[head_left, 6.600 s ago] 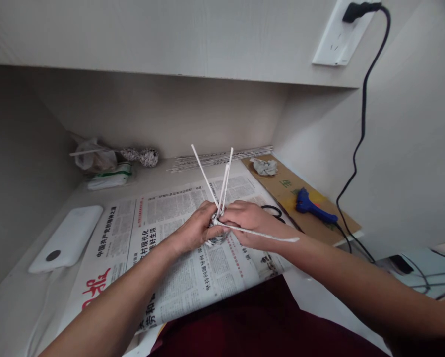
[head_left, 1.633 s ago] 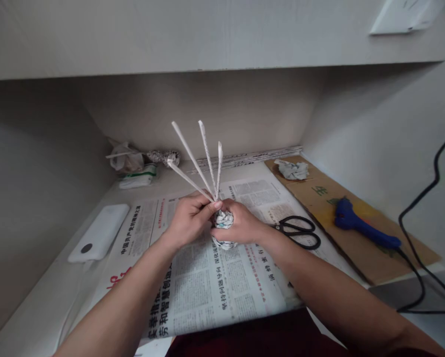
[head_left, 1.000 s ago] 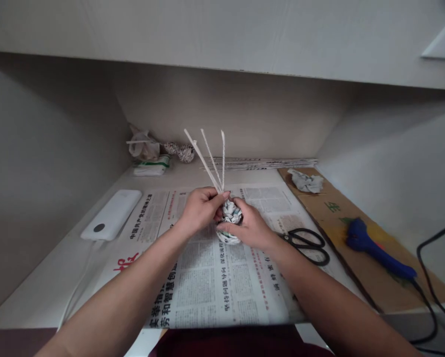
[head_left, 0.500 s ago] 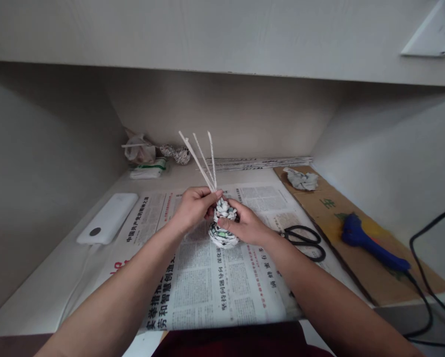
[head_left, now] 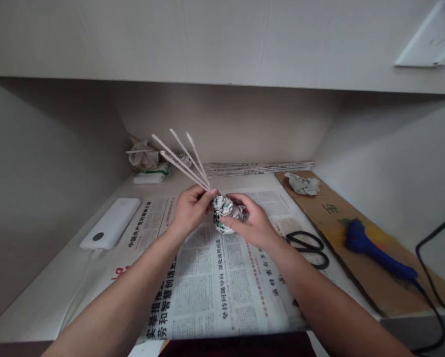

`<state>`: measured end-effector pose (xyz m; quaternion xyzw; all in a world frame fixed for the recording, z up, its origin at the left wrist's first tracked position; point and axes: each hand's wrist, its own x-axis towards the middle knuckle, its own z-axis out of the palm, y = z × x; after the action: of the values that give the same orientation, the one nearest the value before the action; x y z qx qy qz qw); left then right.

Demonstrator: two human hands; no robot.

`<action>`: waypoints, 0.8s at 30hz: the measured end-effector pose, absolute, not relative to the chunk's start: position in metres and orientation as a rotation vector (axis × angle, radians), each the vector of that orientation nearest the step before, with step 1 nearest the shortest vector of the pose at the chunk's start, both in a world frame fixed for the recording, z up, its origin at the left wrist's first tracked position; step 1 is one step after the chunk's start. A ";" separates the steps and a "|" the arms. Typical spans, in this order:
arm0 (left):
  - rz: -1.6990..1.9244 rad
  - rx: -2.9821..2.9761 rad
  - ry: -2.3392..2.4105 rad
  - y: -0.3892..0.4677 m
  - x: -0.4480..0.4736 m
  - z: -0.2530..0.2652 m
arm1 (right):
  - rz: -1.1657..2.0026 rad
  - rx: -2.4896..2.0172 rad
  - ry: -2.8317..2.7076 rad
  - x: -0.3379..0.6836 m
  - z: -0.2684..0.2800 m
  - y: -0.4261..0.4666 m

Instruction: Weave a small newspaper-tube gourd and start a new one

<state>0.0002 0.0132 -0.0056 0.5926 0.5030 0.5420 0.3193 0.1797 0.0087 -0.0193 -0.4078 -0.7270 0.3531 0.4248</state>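
Observation:
Between my hands is a small gourd-shaped piece woven from rolled newspaper strips [head_left: 225, 224], held above the newspaper sheet [head_left: 203, 297]. My left hand [head_left: 193, 206] pinches its narrow top, where several thin paper sticks [head_left: 187, 169] fan out toward the upper left. My right hand [head_left: 252, 220] wraps the rounded body from the right, thumb across the near side and fingers behind. The piece is tilted, its top leaning left. The far side of the weave is hidden by my fingers.
Black-handled scissors [head_left: 309, 248] lie right of my right hand. A blue glue gun [head_left: 378, 250] and crumpled paper [head_left: 302, 184] rest on cardboard [head_left: 341, 238]. A white power bank [head_left: 110, 223] is at left. Paper rods [head_left: 259, 168] lie along the back, near a plastic bag [head_left: 143, 156].
The woven piece has tipped and turned, so its sticks now point further left and have spread apart. My right hand has shifted slightly right with it. The view has tilted a little upward.

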 end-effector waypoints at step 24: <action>1.307 1.965 1.283 0.003 0.014 -0.012 | 0.656 -0.987 -1.864 0.182 -0.017 0.008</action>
<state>0.0137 0.0031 -0.0116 0.7127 0.4652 0.4740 0.2258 0.1820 0.0077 -0.0169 -0.3991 -0.7539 0.2653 0.4494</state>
